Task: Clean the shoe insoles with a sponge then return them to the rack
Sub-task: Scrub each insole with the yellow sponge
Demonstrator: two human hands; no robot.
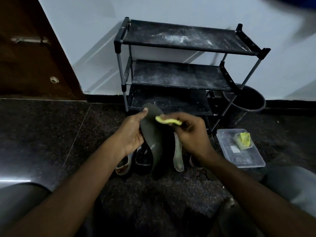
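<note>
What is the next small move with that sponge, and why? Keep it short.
Probably draw the sponge down the insole toward its heel. The left hand holds the insole upright, thumb near its toe end. The right hand pinches the sponge at that upper part, so most of the insole's face lies below it.

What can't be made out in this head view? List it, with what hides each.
- Head view: black shoes on the floor, partly hidden by the left hand and the dark grey foam insole.
- Head view: lettering on the shoes, too small to read.
- Head view: round dark bucket, partly behind the black three-shelf rack's legs; inside too dark.
- Head view: blue shape top right, blurred, cut off by the edge.
</note>
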